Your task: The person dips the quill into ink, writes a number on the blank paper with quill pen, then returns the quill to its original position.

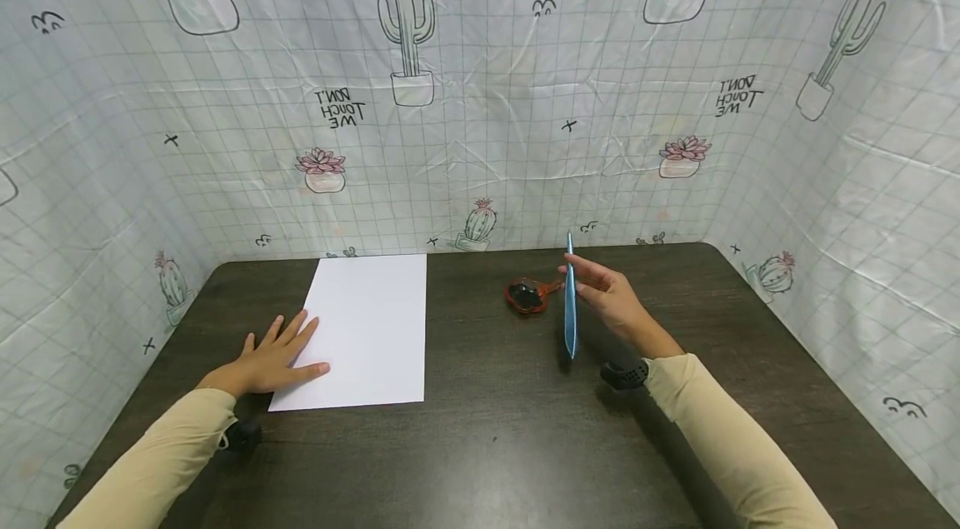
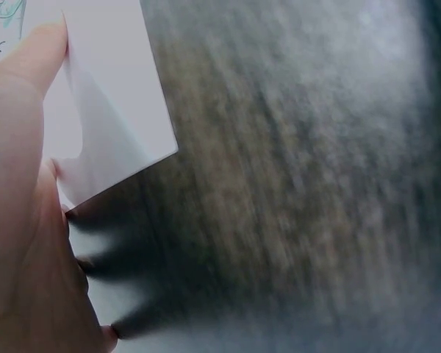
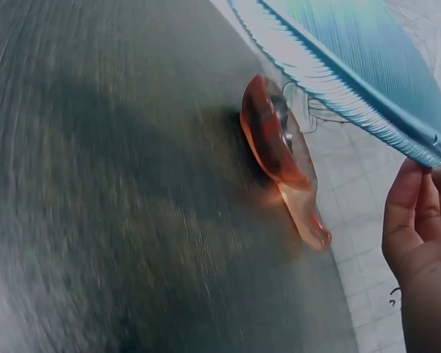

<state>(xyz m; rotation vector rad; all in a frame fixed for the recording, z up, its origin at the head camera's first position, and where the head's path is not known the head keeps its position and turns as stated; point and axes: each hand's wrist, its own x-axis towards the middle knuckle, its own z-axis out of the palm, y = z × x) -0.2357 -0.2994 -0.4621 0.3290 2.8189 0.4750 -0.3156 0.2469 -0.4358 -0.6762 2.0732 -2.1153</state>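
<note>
My left hand [image 1: 268,362] rests with spread fingers along the left edge of a blank white sheet of paper [image 1: 371,329]; thumb and some fingertips lie over the sheet. In the left wrist view, the near corner of the paper [image 2: 136,125] shows beside the thumb. My right hand [image 1: 611,300] pinches a light blue feather [image 1: 571,321] between thumb and fingers, held upright above the table. In the right wrist view the feather [image 3: 375,66] shows its pale shaft and fine barbs. Just left of it sits a small translucent orange dish [image 1: 513,296] with a handle and something dark inside.
The dark wooden table [image 1: 487,446] meets a hanging cloth [image 1: 495,79] printed with cacti and a grid, which encloses the back and both sides. A black band [image 1: 624,375] is on the right wrist, another dark band [image 1: 243,434] on the left.
</note>
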